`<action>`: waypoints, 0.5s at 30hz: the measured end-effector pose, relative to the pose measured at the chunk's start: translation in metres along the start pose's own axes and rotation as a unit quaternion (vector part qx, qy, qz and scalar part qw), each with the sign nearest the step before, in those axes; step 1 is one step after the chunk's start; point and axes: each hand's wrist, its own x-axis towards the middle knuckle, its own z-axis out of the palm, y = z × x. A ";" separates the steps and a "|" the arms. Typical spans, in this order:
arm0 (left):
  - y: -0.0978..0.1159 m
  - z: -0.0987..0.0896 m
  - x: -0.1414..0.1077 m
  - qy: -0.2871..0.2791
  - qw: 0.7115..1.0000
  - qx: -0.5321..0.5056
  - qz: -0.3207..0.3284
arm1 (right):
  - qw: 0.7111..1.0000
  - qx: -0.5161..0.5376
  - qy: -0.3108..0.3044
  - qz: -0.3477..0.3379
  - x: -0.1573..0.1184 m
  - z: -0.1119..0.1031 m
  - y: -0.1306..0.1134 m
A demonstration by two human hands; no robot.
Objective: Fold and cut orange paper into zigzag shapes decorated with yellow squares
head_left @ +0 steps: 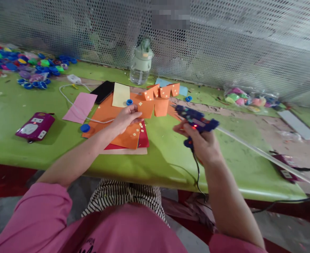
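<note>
My right hand [203, 142] grips a dark blue hot glue gun [194, 117] whose red light is lit. A long clear glue stick [257, 150] extends from its back, and its nozzle points left. Between the fingers of my left hand [128, 117] is a folded piece of orange paper [153, 108]. Just behind it stand folded orange paper pieces [162, 91] dotted with small pale squares. Under my left hand lie orange sheets [104, 116] over a red sheet [145, 137], with several pale squares scattered on top. A blue bottle cap [129, 102] sits beside my left fingers.
A water bottle [141, 63] stands by the perforated metal panel [104, 31]. Left are a purple power box [36, 125], pink paper [80, 107], a black phone [102, 91] and a pile of colourful caps [30, 65]. A second power box [286, 167] and bagged plastic pieces [250, 96] lie right.
</note>
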 end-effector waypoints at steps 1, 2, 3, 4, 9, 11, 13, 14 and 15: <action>0.000 0.000 0.000 0.004 1.000 -0.002 -0.001 | 0.999 0.027 -0.037 -0.005 0.002 0.013 0.000; -0.001 0.000 0.001 0.009 1.000 -0.005 -0.003 | 0.997 0.036 -0.060 -0.014 0.005 0.024 0.001; -0.002 0.000 0.002 0.013 1.000 -0.008 -0.003 | 0.996 0.031 -0.079 -0.019 0.007 0.034 0.002; -0.002 0.000 0.003 0.016 1.000 -0.011 -0.003 | 0.996 0.013 -0.086 -0.027 0.008 0.041 0.003; -0.003 -0.001 0.007 0.019 1.000 -0.008 0.006 | 0.992 -0.095 -0.062 -0.051 0.005 0.058 0.002; -0.003 -0.001 0.006 0.011 1.000 0.004 0.002 | 0.989 -0.126 -0.054 -0.052 0.002 0.060 0.001; -0.002 0.001 0.003 0.000 1.000 0.012 -0.004 | 0.986 -0.145 -0.048 -0.063 0.000 0.063 -0.001; -0.001 0.002 0.001 -0.005 1.000 0.013 -0.006 | 0.985 -0.151 -0.045 -0.070 -0.001 0.064 -0.001; 0.000 0.004 0.000 -0.008 1.000 0.012 -0.007 | 0.984 -0.156 -0.043 -0.076 -0.001 0.065 -0.001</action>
